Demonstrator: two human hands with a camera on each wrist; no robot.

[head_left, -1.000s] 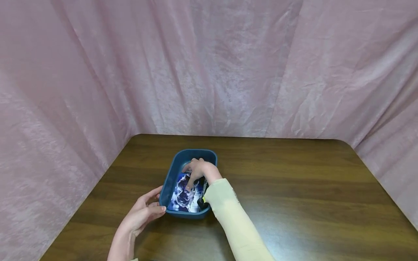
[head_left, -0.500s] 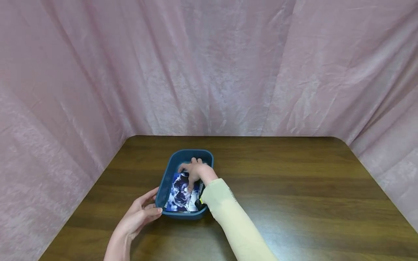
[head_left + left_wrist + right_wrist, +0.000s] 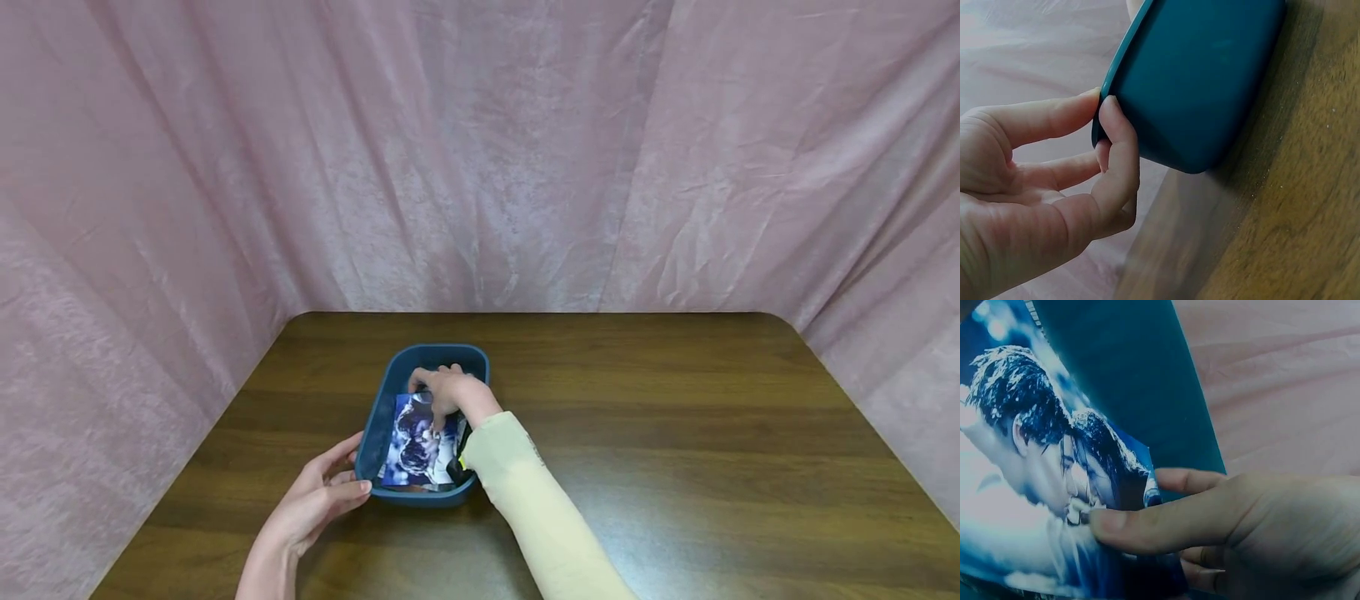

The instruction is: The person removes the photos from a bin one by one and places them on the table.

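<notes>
The left hand (image 3: 315, 500) is extended forward from the lower edge of the head view, palm turned inward, with the forearm bare. Its fingers are held nearly straight and slightly spread; the thumb tip and forefinger tip (image 3: 1110, 109) are laid against a surface. The right hand (image 3: 447, 393) is reached further forward, its forearm clothed in a pale cream long sleeve (image 3: 525, 492). Its thumb (image 3: 1166, 522) is pressed flat and opposed to curled fingers beneath, so that a pinch is formed.
</notes>
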